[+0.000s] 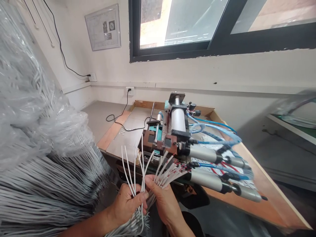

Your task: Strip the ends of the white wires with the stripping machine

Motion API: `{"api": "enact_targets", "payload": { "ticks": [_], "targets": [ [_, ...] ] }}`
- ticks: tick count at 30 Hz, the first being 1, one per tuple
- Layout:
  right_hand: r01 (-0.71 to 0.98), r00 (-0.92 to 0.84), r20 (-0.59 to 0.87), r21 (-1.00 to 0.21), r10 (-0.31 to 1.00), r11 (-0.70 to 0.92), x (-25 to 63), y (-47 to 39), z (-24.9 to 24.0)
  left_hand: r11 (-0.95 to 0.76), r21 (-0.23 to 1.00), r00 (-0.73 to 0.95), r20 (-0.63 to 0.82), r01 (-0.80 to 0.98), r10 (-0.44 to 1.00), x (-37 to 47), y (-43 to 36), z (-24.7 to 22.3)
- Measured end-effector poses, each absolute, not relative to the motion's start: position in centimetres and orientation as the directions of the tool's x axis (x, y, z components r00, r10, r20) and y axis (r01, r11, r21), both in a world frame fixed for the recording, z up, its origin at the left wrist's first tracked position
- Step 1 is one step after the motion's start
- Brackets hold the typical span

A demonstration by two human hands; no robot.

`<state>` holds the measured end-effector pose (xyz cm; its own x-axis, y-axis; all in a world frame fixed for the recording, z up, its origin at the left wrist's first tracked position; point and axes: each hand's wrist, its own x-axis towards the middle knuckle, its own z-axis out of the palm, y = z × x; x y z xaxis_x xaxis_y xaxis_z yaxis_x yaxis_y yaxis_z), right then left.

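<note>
My left hand [130, 202] is closed round several white cables whose upper ends fan out above the fingers. Right beside it, my right hand [163, 197] grips a thicker bunch of white cables [170, 172], some with red at their tips, spreading up and to the right. Both hands are close together at the lower middle. Just beyond them stands a pneumatic machine [179, 120] with silver cylinders and brown blocks; the cable tips overlap its front edge in view. More cable lengths hang below my hands.
A large mass of grey cables [49, 194], partly wrapped in clear plastic [44, 108], hangs at the left. Blue air hoses [222, 140] run right of the machine. The wooden table edge [276, 200] slants down at the right. A black cord [118, 121] crosses the tabletop.
</note>
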<state>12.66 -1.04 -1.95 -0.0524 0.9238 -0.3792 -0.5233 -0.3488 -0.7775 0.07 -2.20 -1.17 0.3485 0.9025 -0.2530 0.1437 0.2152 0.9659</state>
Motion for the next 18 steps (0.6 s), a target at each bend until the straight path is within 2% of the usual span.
{"api": "enact_targets", "payload": {
  "ticks": [3,10,14,18],
  "targets": [
    [-0.501,0.013,-0.325,-0.820,0.946,-0.276,12.2,-1.7,-1.8,0.210,0.966,0.327,-0.250,0.153,0.911,0.1,-2.3,-1.6],
    [-0.392,0.300,-0.229,-0.915,0.926,-0.099,12.3,-1.6,-2.8,0.192,0.974,0.225,-0.214,0.118,0.950,0.1,-2.2,-1.8],
    [-0.425,0.314,-0.277,-0.896,0.908,-0.126,12.5,-1.8,-3.7,0.166,0.986,0.119,-0.166,0.015,0.979,0.0,-2.0,-2.0],
    [-0.488,0.305,-0.319,-0.862,0.897,-0.141,12.6,-2.2,-4.1,0.166,0.986,0.077,-0.165,-0.003,0.983,-0.1,-1.9,-1.9]
  ]
}}
